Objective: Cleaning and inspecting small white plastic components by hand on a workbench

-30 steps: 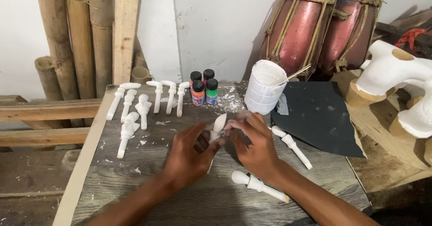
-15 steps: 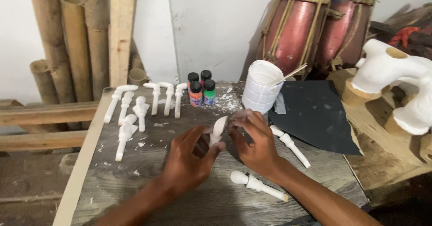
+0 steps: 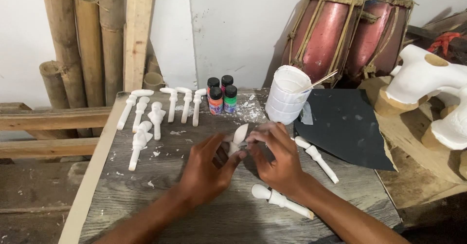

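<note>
Both my hands meet over the middle of a grey wooden table (image 3: 160, 210). My left hand (image 3: 206, 168) and my right hand (image 3: 277, 159) together grip a small white carved piece (image 3: 239, 137), whose pointed tip sticks up between the fingers. Two more white carved pegs lie close by: one peg (image 3: 281, 200) just below my right wrist, another peg (image 3: 317, 157) to the right of my right hand.
A row of several white pegs (image 3: 156, 115) lies at the table's far left. Small paint bottles (image 3: 220, 97) and a white cup with a stick (image 3: 287, 94) stand at the back. A black sheet (image 3: 350, 127), red drums (image 3: 340, 35), bamboo poles (image 3: 92, 44) and white sculptures (image 3: 428, 78) surround the table.
My hands stay in the same spot on the white piece, with only small shifts of the fingers. The view has drifted slightly.
</note>
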